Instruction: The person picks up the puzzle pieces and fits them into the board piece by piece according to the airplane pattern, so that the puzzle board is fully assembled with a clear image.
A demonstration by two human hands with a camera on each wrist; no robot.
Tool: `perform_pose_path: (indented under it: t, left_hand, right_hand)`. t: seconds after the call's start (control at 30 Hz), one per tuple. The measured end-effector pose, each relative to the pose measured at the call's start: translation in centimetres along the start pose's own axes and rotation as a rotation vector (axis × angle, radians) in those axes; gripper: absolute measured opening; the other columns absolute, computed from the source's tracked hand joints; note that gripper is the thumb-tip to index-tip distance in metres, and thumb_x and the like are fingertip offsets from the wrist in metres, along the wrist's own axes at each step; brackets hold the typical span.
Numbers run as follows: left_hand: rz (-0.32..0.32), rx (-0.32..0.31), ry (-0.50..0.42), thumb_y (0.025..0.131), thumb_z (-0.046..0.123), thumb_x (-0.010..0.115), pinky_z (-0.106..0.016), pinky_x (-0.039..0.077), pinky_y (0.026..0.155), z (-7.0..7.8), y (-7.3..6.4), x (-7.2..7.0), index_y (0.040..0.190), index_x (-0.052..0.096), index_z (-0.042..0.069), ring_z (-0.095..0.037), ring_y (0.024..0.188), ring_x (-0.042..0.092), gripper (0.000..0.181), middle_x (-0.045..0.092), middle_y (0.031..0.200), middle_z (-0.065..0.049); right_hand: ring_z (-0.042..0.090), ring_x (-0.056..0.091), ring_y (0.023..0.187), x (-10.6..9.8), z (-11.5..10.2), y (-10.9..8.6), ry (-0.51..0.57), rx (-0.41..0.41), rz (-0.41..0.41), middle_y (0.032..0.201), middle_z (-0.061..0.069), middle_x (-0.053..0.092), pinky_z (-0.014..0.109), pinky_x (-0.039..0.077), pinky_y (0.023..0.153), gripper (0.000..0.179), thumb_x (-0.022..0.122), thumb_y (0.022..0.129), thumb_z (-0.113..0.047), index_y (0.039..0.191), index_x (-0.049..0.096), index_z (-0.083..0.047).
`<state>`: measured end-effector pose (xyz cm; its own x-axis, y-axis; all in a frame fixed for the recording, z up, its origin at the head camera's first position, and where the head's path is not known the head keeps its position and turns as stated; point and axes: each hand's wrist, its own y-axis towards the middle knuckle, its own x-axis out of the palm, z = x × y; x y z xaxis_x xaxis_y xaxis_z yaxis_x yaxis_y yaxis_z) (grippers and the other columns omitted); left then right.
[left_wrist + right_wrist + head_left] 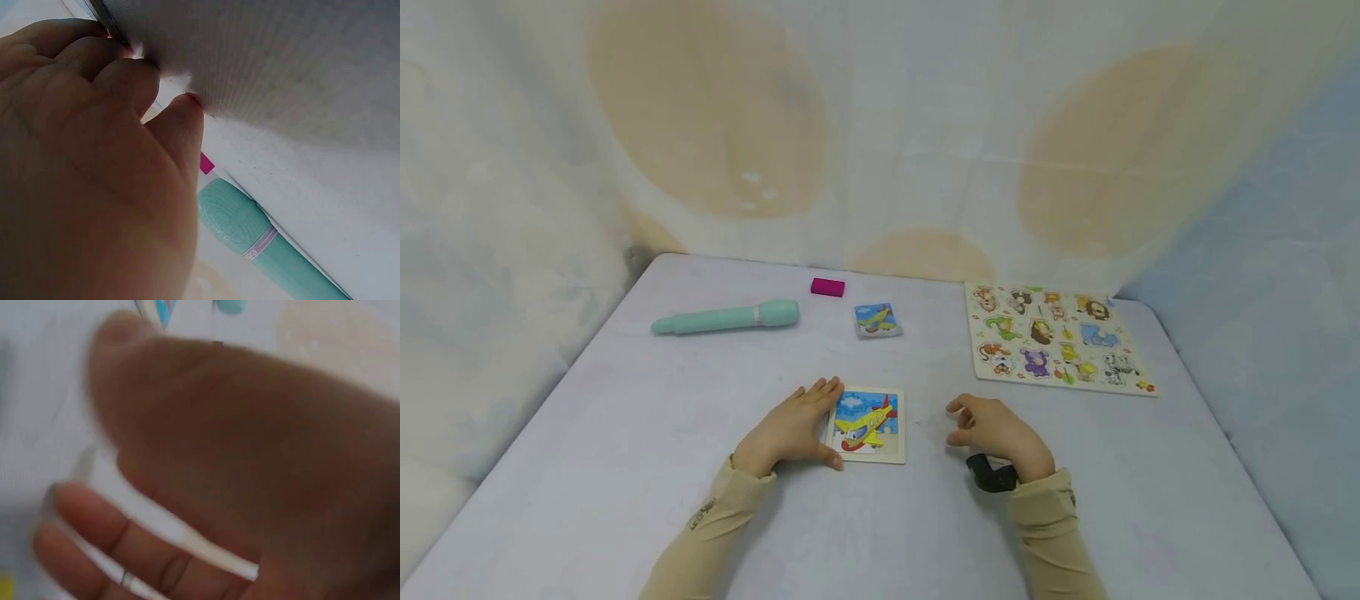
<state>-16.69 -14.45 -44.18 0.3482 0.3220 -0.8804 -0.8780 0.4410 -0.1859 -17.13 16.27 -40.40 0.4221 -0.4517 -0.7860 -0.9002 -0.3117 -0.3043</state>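
Note:
A small square jigsaw puzzle point(867, 423) with a yellow and red airplane on blue lies in a pale wooden frame on the table. Pale patches show along the lower part of its picture. My left hand point(797, 427) rests at the frame's left side, fingers extended toward its upper left corner and thumb by the lower left one. To the right of the puzzle, my right hand point(1000, 429) hovers apart from it. Its fingers point(94, 519) are loosely bent with nothing between them and the thumb. A black wrist strap piece point(992, 475) sits below that hand.
Behind the puzzle lies a small picture square point(876, 320) with a similar airplane. A magenta block point(827, 287) is near the back edge, and a teal pen-shaped stick point(726, 318) lies at back left. An animal puzzle board point(1052, 337) occupies the back right.

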Motion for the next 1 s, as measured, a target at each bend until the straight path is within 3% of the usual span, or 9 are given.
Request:
perform_pose_path:
  t: [0.23, 0.37, 0.5, 0.7, 0.93, 1.0]
  left_hand:
    - [-0.002, -0.011, 0.002, 0.066, 0.045, 0.087, -0.051, 0.014, 0.123, 0.0, 0.1, 0.1, 0.152, 0.027, 0.003, -0.030, 0.151, 0.017, 0.113, 0.023, 0.161, -0.012]
    - [-0.007, -0.008, 0.012, 0.066, 0.046, 0.086, -0.051, 0.015, 0.123, 0.0, 0.0, 0.1, 0.152, 0.027, 0.003, -0.030, 0.151, 0.017, 0.113, 0.023, 0.161, -0.012]
    - [-0.006, -0.003, 0.020, 0.066, 0.046, 0.086, -0.052, 0.015, 0.123, 0.0, 0.1, 0.1, 0.152, 0.027, 0.002, -0.030, 0.151, 0.018, 0.113, 0.023, 0.161, -0.012]
    - [-0.007, -0.008, 0.015, 0.066, 0.046, 0.086, -0.052, 0.015, 0.123, 0.0, 0.2, 0.0, 0.152, 0.028, 0.003, -0.030, 0.151, 0.018, 0.113, 0.023, 0.161, -0.012]
    - [-0.007, -0.011, 0.004, 0.066, 0.045, 0.086, -0.052, 0.015, 0.123, 0.0, 0.1, 0.0, 0.152, 0.028, 0.003, -0.030, 0.151, 0.017, 0.113, 0.023, 0.161, -0.012]
    - [-0.008, -0.011, 0.003, 0.066, 0.045, 0.086, -0.052, 0.015, 0.123, 0.0, 0.1, 0.0, 0.152, 0.028, 0.003, -0.030, 0.151, 0.017, 0.113, 0.023, 0.161, -0.012]
  right_hand:
    - [0.023, 0.054, 0.076, -1.1, 1.3, -1.2, -0.242, 0.167, 0.069, 0.091, 0.010, 0.063, 0.035, 0.045, 0.065, 0.044, 0.087, 0.067, -0.015, 0.099, 0.061, -0.002]
    - [0.023, 0.054, 0.071, -0.7, 1.4, -1.3, -0.231, 0.179, 0.092, 0.084, 0.010, 0.064, 0.031, 0.043, 0.060, 0.037, 0.085, 0.067, -0.007, 0.094, 0.061, 0.000]
    - [0.023, 0.055, 0.069, -0.2, 1.3, -1.0, -0.223, 0.142, 0.139, 0.080, 0.011, 0.064, 0.034, 0.046, 0.061, 0.034, 0.083, 0.067, -0.003, 0.092, 0.061, 0.001]
    - [0.025, 0.056, 0.075, 1.0, 1.1, 0.5, -0.229, 0.037, 0.249, 0.085, 0.012, 0.064, 0.042, 0.049, 0.073, 0.027, 0.077, 0.073, 0.002, 0.096, 0.063, 0.000]
    - [0.036, 0.057, 0.096, 2.3, 0.4, 1.7, -0.170, -0.017, 0.289, 0.112, 0.021, 0.060, 0.048, 0.048, 0.085, 0.038, 0.068, 0.080, 0.008, 0.116, 0.060, -0.002]
    - [0.037, 0.057, 0.098, 2.3, 0.4, 1.8, -0.165, -0.011, 0.285, 0.113, 0.022, 0.060, 0.049, 0.049, 0.086, 0.041, 0.069, 0.080, 0.007, 0.118, 0.059, -0.002]
